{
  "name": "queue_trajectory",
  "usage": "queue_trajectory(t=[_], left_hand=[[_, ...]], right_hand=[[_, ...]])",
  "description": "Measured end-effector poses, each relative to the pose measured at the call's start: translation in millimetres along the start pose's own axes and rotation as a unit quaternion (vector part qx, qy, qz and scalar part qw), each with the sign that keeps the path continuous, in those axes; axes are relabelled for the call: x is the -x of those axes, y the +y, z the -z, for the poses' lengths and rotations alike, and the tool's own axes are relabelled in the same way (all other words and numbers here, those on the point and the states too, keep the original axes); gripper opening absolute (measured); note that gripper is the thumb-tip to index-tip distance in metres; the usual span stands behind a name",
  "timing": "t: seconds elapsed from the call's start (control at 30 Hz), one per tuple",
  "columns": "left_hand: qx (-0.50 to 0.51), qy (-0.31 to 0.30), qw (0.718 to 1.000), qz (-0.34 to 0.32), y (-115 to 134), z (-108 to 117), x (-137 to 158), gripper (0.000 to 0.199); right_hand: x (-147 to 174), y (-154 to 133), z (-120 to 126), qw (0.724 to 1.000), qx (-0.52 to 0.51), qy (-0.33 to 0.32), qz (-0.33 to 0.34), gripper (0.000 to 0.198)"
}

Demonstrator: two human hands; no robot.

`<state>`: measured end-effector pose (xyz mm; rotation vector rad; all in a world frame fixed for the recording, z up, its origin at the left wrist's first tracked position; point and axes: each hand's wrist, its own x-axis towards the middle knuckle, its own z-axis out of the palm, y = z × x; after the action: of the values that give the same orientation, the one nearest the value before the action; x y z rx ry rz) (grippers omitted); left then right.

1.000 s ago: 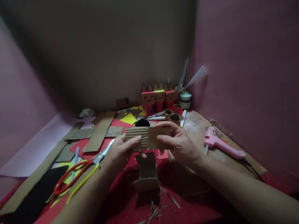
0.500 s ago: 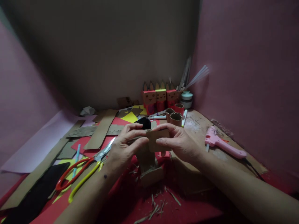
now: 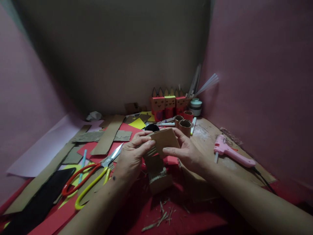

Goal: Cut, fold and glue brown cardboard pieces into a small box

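Between my two hands is a piece of cardboard (image 3: 165, 141), one flat panel tilted up toward me. A folded cardboard strip (image 3: 158, 171) hangs below it, with a torn, corrugated crease; whether it is joined to the panel I cannot make out. My left hand (image 3: 133, 153) pinches the panel's left edge between thumb and fingers. On the right side, my right hand (image 3: 187, 148) grips it, thumb on the front face and fingers behind. Scissors (image 3: 106, 162) with red and yellow handles lie beside my left forearm. A black round object (image 3: 152, 127) shows just behind my fingers.
Three cardboard figures (image 3: 168, 104) with drawn faces stand at the back, near cardboard tubes (image 3: 185, 127) and a lidded jar (image 3: 196, 107). A pink glue gun (image 3: 232, 153) lies to the right. Cardboard strips (image 3: 109, 135) cover the left; cardboard shreds (image 3: 162, 218) lie in front.
The cardboard panel has been tilted so more of its flat face shows. My left thumb now rests on its left edge. The whole view has shifted slightly.
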<state>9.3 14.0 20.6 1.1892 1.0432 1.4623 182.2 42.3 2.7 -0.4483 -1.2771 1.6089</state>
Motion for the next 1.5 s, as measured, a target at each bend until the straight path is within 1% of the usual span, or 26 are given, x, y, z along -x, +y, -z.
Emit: queue_trajectory(t=[0.1,0.17,0.23,0.27,0.3,0.37,0.4,0.43,0.5,0.53,0.6,0.63,0.7,0.73,0.8,0.87,0.93,1.0,1.07,1.1,1.2,1.27,1.3,1.4,1.47,1.5], left_hand=[[0.041,0.01,0.998,0.037,-1.2,-2.9,0.1,0.017],[0.052,0.006,0.997,0.062,-1.4,-4.7,0.6,0.021],[0.053,0.007,0.996,0.067,-1.6,-5.7,1.1,0.024],[0.053,0.013,0.997,0.059,-1.8,-5.9,1.1,0.023],[0.051,0.022,0.997,0.045,-2.1,-5.8,0.9,0.022],[0.049,0.044,0.998,0.008,-3.3,-5.4,-0.1,0.019],[0.047,0.053,0.997,-0.011,-4.0,-5.2,-0.7,0.019],[0.045,0.06,0.997,-0.027,-4.6,-5.1,-1.2,0.018],[0.039,0.059,0.996,-0.049,-5.4,-5.4,-1.2,0.018],[0.033,0.054,0.996,-0.056,-5.3,-5.7,-0.4,0.017],[0.017,0.04,0.997,-0.067,-4.5,-7.1,3.2,0.017],[0.007,0.034,0.997,-0.071,-3.8,-8.1,6.0,0.017],[-0.02,0.023,0.996,-0.081,-1.9,-10.6,13.0,0.017],[-0.037,0.018,0.995,-0.087,-0.8,-11.7,17.0,0.017],[-0.085,0.007,0.991,-0.102,1.9,-11.9,24.9,0.018],[-0.148,-0.007,0.982,-0.118,6.2,-6.0,32.3,0.018],[-0.224,-0.013,0.966,-0.13,12.4,9.6,38.5,0.02],[-0.312,0.001,0.941,-0.129,19.8,35.4,43.5,0.037],[-0.414,0.035,0.903,-0.115,25.6,67.1,47.7,0.049],[-0.467,0.055,0.876,-0.105,26.9,83.1,49.5,0.05],[-0.597,0.066,0.797,-0.072,21.8,121.9,53.2,0.038],[-0.647,0.064,0.758,-0.054,13.0,136.6,53.5,0.025],[-0.664,0.062,0.744,-0.048,8.3,140.9,53.1,0.021],[-0.693,0.064,0.716,-0.064,-1.7,148.0,51.2,0.024],[-0.697,0.058,0.711,-0.073,-3.9,152.9,49.2,0.026],[-0.694,0.053,0.714,-0.071,-3.9,156.2,47.9,0.023]], right_hand=[[0.9,2.9,-4.8,1.0,-0.005,0.016,0.012,0.049],[1.4,4.3,-7.4,0.999,-0.006,0.024,0.028,0.061],[2.5,5.1,-9.3,0.998,0.013,0.037,0.051,0.072],[3.8,5.4,-10.0,0.996,0.031,0.058,0.06,0.069],[5.5,5.5,-10.6,0.993,0.052,0.09,0.063,0.06],[10.8,5.1,-12.6,0.984,0.086,0.149,0.041,0.028],[14.1,4.6,-14.5,0.984,0.086,0.158,0.017,0.014],[17.5,3.8,-17.2,0.986,0.071,0.149,-0.011,0.008],[23.4,1.0,-25.2,0.994,0.011,0.1,-0.046,0.015],[25.3,-0.8,-29.9,0.996,-0.022,0.079,-0.043,0.022],[26.1,-5.0,-38.8,0.996,-0.071,0.061,-0.008,0.03],[24.9,-7.1,-42.2,0.994,-0.092,0.063,0.015,0.028],[20.1,-10.6,-46.1,0.987,-0.124,0.095,0.037,0.02],[16.9,-11.9,-47.0,0.983,-0.135,0.118,0.03,0.019],[10.6,-13.7,-48.2,0.976,-0.146,0.16,-0.012,0.023],[5.7,-15.0,-50.6,0.969,-0.149,0.189,-0.054,0.023],[2.8,-16.8,-54.6,0.967,-0.148,0.196,-0.064,0.02],[1.7,-19.3,-58.8,0.969,-0.151,0.187,-0.05,0.018],[1.2,-21.9,-61.6,0.97,-0.161,0.179,-0.036,0.021],[0.9,-22.7,-62.3,0.971,-0.164,0.172,-0.03,0.023],[-0.6,-23.1,-63.4,0.975,-0.167,0.146,-0.026,0.028],[-1.2,-22.1,-63.0,0.973,-0.175,0.15,-0.025,0.031],[-0.9,-21.7,-62.2,0.971,-0.181,0.153,-0.025,0.032],[2.6,-21.8,-56.2,0.969,-0.191,0.153,-0.021,0.032],[6.7,-22.9,-49.7,0.967,-0.202,0.152,-0.011,0.035],[8.7,-23.4,-46.1,0.966,-0.208,0.154,-0.005,0.036]])
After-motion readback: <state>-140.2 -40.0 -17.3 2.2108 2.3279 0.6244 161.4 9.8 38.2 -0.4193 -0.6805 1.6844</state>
